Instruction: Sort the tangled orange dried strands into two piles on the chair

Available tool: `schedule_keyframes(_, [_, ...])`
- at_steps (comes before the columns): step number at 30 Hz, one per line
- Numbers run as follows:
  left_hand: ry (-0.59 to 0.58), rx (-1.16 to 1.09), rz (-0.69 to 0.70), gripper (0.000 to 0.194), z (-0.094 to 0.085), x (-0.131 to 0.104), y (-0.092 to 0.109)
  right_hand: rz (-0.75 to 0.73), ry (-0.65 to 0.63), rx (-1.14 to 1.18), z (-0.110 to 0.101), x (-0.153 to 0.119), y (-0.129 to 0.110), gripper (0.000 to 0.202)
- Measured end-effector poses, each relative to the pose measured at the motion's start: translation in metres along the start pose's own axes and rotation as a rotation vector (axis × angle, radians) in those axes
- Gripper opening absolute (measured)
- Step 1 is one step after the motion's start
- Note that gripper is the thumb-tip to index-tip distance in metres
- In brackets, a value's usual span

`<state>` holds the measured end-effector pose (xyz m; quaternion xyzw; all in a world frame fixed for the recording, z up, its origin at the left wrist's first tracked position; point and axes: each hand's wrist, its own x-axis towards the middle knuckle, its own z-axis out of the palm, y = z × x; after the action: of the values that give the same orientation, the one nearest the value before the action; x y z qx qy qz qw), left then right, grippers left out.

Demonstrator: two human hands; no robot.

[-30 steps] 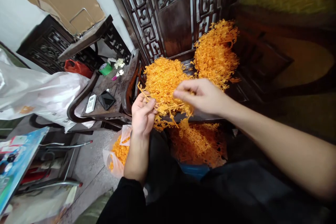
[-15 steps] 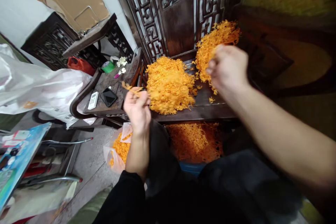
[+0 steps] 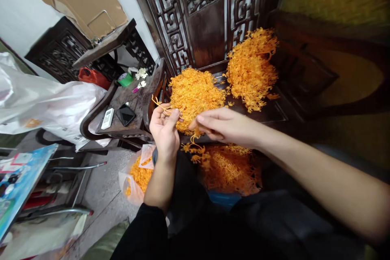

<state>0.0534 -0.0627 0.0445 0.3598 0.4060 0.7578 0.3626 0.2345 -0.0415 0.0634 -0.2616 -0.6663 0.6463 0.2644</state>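
My left hand is closed on thin orange plastic stems, whose ends stick out past the fingers. Close to its right, my right hand pinches an orange plastic sprig with small flower-like heads hanging below the fingers. Behind both hands a heap of orange pieces lies on the dark wooden bench. Farther right stands a second, taller orange pile. Below the bench edge, between my knees, a container holds orange netted pieces; its blue rim shows at the bottom.
A plastic bag of orange pieces stands on the floor at left. On the side table are a phone, a white remote, green tape and a red bag. The carved bench back rises behind the heaps.
My right hand has moved left and down from the far pile, bringing an orange sprig close to my left hand. The left hand has shifted slightly right, still holding stems.
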Motion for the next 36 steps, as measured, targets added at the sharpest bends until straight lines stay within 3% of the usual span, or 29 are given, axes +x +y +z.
schedule_keyframes(2, [-0.007,-0.009,0.028,0.040,0.001,-0.005,-0.002,0.034,-0.014,-0.048,0.006,0.004,0.008,0.051])
schedule_keyframes(5, [-0.054,0.028,0.055,0.035,0.002,-0.014,-0.006,-0.025,0.108,0.002,0.011,0.013,0.020,0.056])
schedule_keyframes(7, [-0.058,0.086,0.103,0.035,0.003,-0.017,-0.008,-0.081,0.173,0.036,0.016,0.016,0.025,0.052])
schedule_keyframes(9, [0.006,0.118,0.187,0.034,0.002,-0.012,-0.008,-0.122,0.149,-0.013,0.027,0.012,0.026,0.044])
schedule_keyframes(11, [0.117,0.079,0.276,0.036,-0.001,0.000,-0.004,-0.123,0.011,-0.133,0.041,0.002,0.024,0.037])
schedule_keyframes(13, [0.185,0.015,0.300,0.039,-0.008,0.014,0.004,-0.057,-0.218,-0.234,0.054,-0.011,0.021,0.033])
schedule_keyframes(15, [0.186,-0.039,0.255,0.043,-0.016,0.024,0.012,0.040,-0.427,-0.238,0.058,-0.021,0.016,0.033])
schedule_keyframes(17, [0.148,-0.085,0.181,0.044,-0.023,0.026,0.018,0.067,-0.486,-0.201,0.049,-0.027,0.010,0.035])
schedule_keyframes(23, [0.009,-0.196,-0.027,0.038,-0.028,0.011,0.025,-0.095,-0.157,-0.142,-0.015,-0.026,-0.007,0.041])
schedule_keyframes(28, [-0.109,-0.255,-0.140,0.031,-0.021,0.003,0.029,-0.140,0.337,-0.292,-0.039,-0.005,0.009,0.052])
schedule_keyframes(30, [-0.104,-0.298,-0.204,0.023,-0.018,0.002,0.027,-0.133,0.358,-0.341,-0.035,0.007,0.021,0.054])
schedule_keyframes(33, [-0.029,-0.398,-0.348,0.006,-0.014,0.006,0.021,-0.147,0.239,-0.310,-0.025,0.021,0.034,0.039])
schedule_keyframes(36, [0.048,-0.410,-0.458,0.028,-0.010,0.011,0.013,-0.197,0.198,-0.248,-0.018,0.028,0.036,0.029])
